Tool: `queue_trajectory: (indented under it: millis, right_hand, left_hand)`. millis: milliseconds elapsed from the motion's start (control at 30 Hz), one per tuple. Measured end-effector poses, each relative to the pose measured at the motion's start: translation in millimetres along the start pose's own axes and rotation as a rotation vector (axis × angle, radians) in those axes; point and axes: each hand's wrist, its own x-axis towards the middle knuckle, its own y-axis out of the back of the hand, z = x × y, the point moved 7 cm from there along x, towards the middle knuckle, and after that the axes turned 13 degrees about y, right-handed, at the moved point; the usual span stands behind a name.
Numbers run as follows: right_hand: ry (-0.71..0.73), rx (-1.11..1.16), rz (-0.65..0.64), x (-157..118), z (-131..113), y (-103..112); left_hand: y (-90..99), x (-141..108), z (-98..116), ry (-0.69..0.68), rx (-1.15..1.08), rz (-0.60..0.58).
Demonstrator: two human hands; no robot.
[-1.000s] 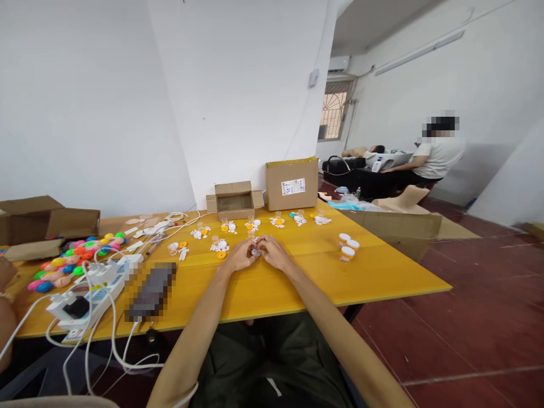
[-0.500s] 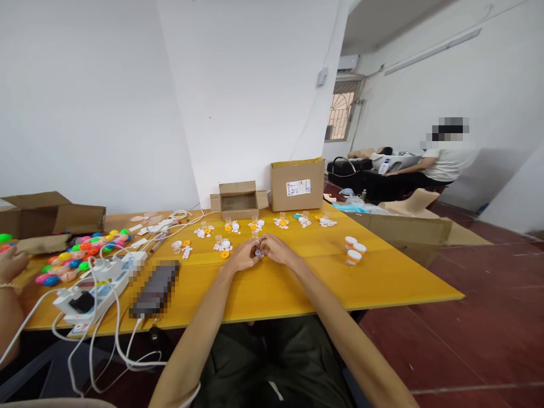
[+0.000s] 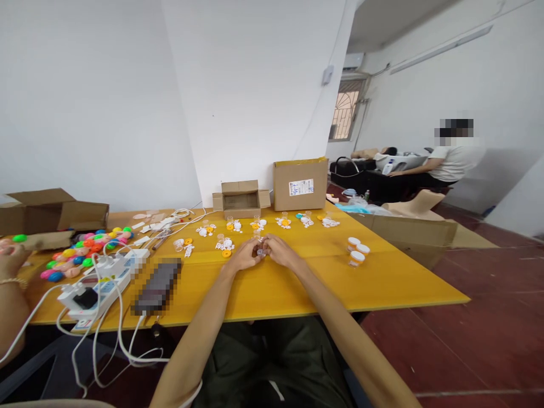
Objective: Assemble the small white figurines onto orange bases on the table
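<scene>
Over the middle of the yellow table, my left hand (image 3: pixel 243 256) and my right hand (image 3: pixel 279 252) meet, fingers closed around a small clear plastic jar (image 3: pixel 260 253). The fingers cover most of it, so its contents cannot be made out. Just beyond my hands lie small heaps of white plastic pieces (image 3: pixel 227 243) with orange rings (image 3: pixel 226 254) and clear open jars (image 3: pixel 178 245). One heap at the back has a teal ring (image 3: pixel 300 216). To the right stand three clear jars with white lids (image 3: pixel 357 257) in a tight group.
A power strip (image 3: pixel 111 285) with tangled white cables and a dark blurred device (image 3: pixel 157 286) lie left. Beyond them are colourful balls (image 3: pixel 87 249) and another person's hand (image 3: pixel 12 263). Cardboard boxes (image 3: pixel 300 184) stand along the back. Another person (image 3: pixel 454 158) sits far right.
The view has shifted slightly, moving the scene a little to the right. My hands stay together on the jar with hardly any change. The other person's hand at left has moved a little.
</scene>
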Motion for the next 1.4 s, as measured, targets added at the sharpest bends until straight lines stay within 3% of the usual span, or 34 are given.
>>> queue_trajectory:
  millis: [233,400,533,800,1000,1400]
  right_hand:
    - [-0.009,-0.069,0.149,-17.2,9.6,4.9]
    - [0.002,-0.216,0.163,-24.2,16.0,2.9]
    - [0.054,-0.234,0.176,-22.7,6.9,3.3]
    - [0.169,-0.317,0.071,-14.3,-20.2,0.3]
    - [0.257,-0.416,-0.021,-12.1,-22.9,-5.3]
    - [0.305,-0.468,-0.057,-12.8,-29.0,-5.2]
  left_hand:
    - [1.1,-1.5,0.9,-0.001,-0.039,-0.001]
    - [2.0,-1.7,1.7,0.006,-0.015,-0.007]
    - [2.4,-2.0,2.5,0.012,-0.029,-0.005]
    - [1.3,-2.1,1.8,0.020,-0.082,-0.006]
    - [2.0,-1.9,0.7,0.015,-0.096,0.003]
    - [1.8,-0.4,0.9,0.014,-0.082,-0.012]
